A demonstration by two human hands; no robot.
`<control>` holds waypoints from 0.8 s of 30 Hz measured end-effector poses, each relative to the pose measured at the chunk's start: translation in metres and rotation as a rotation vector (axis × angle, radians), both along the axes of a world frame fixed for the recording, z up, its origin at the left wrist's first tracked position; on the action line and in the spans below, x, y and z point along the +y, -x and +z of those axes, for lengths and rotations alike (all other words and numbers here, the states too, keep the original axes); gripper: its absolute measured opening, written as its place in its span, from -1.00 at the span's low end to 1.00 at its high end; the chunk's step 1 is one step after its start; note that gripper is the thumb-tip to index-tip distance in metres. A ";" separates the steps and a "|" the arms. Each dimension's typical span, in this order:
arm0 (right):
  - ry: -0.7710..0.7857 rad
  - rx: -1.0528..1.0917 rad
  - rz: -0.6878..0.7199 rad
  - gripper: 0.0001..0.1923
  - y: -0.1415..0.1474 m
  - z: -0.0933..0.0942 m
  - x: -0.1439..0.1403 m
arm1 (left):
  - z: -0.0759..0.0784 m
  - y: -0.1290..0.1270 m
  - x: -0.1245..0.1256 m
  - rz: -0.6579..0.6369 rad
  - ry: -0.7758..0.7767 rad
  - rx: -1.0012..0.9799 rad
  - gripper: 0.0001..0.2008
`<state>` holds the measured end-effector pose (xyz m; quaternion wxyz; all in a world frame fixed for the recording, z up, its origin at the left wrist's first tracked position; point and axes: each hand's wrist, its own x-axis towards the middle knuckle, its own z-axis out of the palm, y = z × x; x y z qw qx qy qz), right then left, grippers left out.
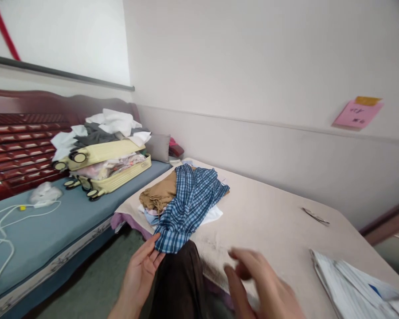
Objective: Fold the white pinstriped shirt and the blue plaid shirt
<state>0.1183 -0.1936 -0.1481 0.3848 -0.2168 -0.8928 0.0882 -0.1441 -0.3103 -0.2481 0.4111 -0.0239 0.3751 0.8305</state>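
A blue plaid garment point(189, 201) lies bunched over a heap of clothes on the cream bed cover. My left hand point(142, 263) pinches its near corner at the bed's edge, thumb on top and fingers beneath. Brown drawstring cloth point(159, 192) shows to the left of the plaid, and part of a white cloth point(213, 215) sticks out on the right. My right hand point(261, 283) hovers at the near edge of the bed, slightly blurred. Its thumb and index finger are apart, with nothing between them.
An open yellow suitcase point(119, 177) piled with clothes sits on the blue bench point(83, 221) at left, near white cables point(1, 230). Thin eyeglasses point(315, 216) and a striped folded cloth point(355, 283) lie on the bed cover point(269, 217). My knee point(182, 283) is against the bed's edge.
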 end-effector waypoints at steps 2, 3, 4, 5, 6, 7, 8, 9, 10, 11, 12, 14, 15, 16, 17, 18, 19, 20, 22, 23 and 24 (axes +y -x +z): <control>0.082 -0.008 0.027 -0.67 0.033 -0.012 0.025 | -0.001 0.000 -0.001 -0.004 -0.002 -0.002 -0.71; 0.118 -0.036 0.052 -0.67 0.050 -0.022 0.039 | -0.001 0.001 -0.002 -0.003 0.002 -0.007 -0.71; 0.148 -0.089 0.081 -0.63 0.066 -0.034 0.052 | -0.002 0.002 -0.002 0.002 0.006 -0.013 -0.71; 0.164 -0.148 0.107 -0.56 0.081 -0.047 0.064 | -0.003 0.002 -0.003 0.007 0.008 -0.021 -0.72; 0.172 -0.208 0.130 -0.47 0.095 -0.060 0.075 | -0.004 0.003 -0.003 0.014 0.011 -0.029 -0.71; 0.174 -0.270 0.153 -0.37 0.109 -0.072 0.085 | -0.005 0.004 -0.004 0.020 0.014 -0.038 -0.71; 0.171 -0.327 0.173 -0.26 0.123 -0.082 0.093 | -0.006 0.005 -0.004 0.025 0.021 -0.049 -0.71; 0.166 -0.380 0.191 -0.17 0.137 -0.091 0.100 | -0.007 0.007 -0.005 0.027 0.028 -0.062 -0.72; 0.161 -0.426 0.205 -0.10 0.150 -0.097 0.106 | -0.008 0.008 -0.005 0.026 0.033 -0.079 -0.72; 0.154 -0.461 0.218 -0.04 0.163 -0.102 0.111 | -0.008 0.009 -0.005 0.023 0.035 -0.094 -0.72; 0.144 -0.488 0.230 -0.02 0.175 -0.106 0.116 | -0.008 0.011 -0.005 0.020 0.034 -0.108 -0.72; 0.121 -0.526 0.252 -0.08 0.194 -0.108 0.126 | -0.007 0.013 -0.006 0.010 0.026 -0.127 -0.72; 0.111 -0.538 0.259 -0.19 0.201 -0.107 0.132 | -0.006 0.014 -0.006 0.008 0.025 -0.131 -0.73; 0.105 -0.542 0.262 -0.33 0.206 -0.104 0.137 | -0.005 0.014 -0.006 0.007 0.028 -0.135 -0.73; 0.104 -0.539 0.257 -0.47 0.208 -0.100 0.143 | -0.004 0.014 -0.006 0.005 0.031 -0.136 -0.73; 0.107 -0.529 0.244 -0.59 0.207 -0.093 0.148 | -0.002 0.013 -0.006 0.002 0.030 -0.134 -0.73; 0.110 -0.511 0.225 -0.67 0.202 -0.084 0.154 | 0.001 0.012 -0.005 -0.002 0.021 -0.123 -0.72; 0.114 -0.490 0.200 -0.71 0.194 -0.073 0.158 | 0.003 0.009 -0.004 -0.004 0.005 -0.103 -0.72; 0.116 -0.440 0.138 -0.71 0.161 -0.049 0.163 | 0.009 0.000 0.001 -0.018 -0.034 -0.043 -0.68; 0.107 -0.404 0.101 -0.69 0.137 -0.038 0.164 | 0.011 -0.007 0.005 -0.040 -0.054 -0.003 -0.65; 0.092 -0.360 0.065 -0.67 0.108 -0.029 0.164 | 0.012 -0.015 0.010 -0.078 -0.074 0.041 -0.61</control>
